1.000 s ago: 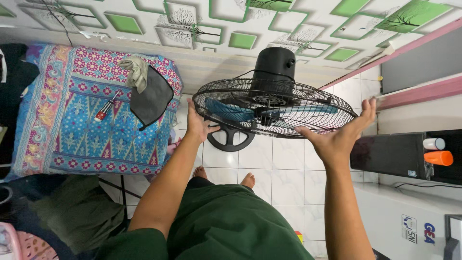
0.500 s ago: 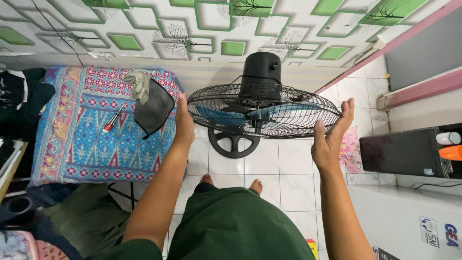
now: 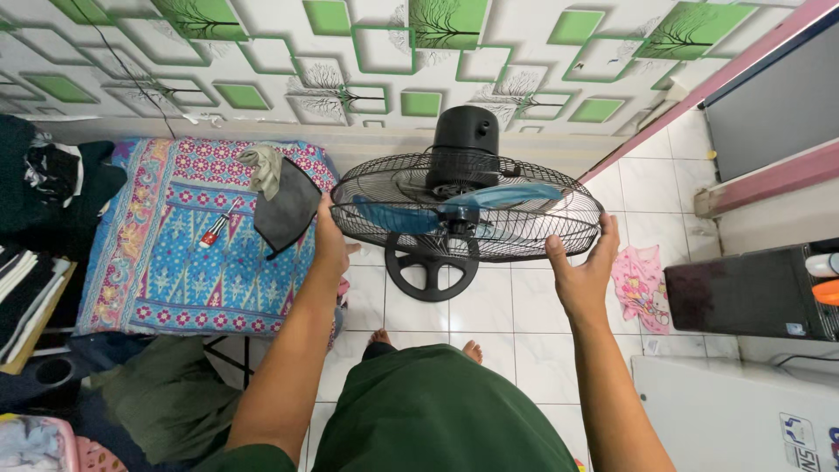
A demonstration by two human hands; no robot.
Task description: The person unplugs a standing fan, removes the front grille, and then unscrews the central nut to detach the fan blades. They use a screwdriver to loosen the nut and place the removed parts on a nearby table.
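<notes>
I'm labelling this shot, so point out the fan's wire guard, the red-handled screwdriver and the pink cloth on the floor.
fan guard [image 3: 533,229]: head view, on the bare front wire mesh near the right rim.
screwdriver [image 3: 212,231]: head view, on its red handle, lying on the patterned bedding.
pink cloth [image 3: 640,281]: head view, on its middle, on the floor tiles.

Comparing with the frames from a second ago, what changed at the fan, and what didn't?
The right hand, earlier open beside the black wire fan guard, has closed onto its rim. The left hand stays on the opposite rim. The fan's round black base remains on the white tiled floor.
</notes>
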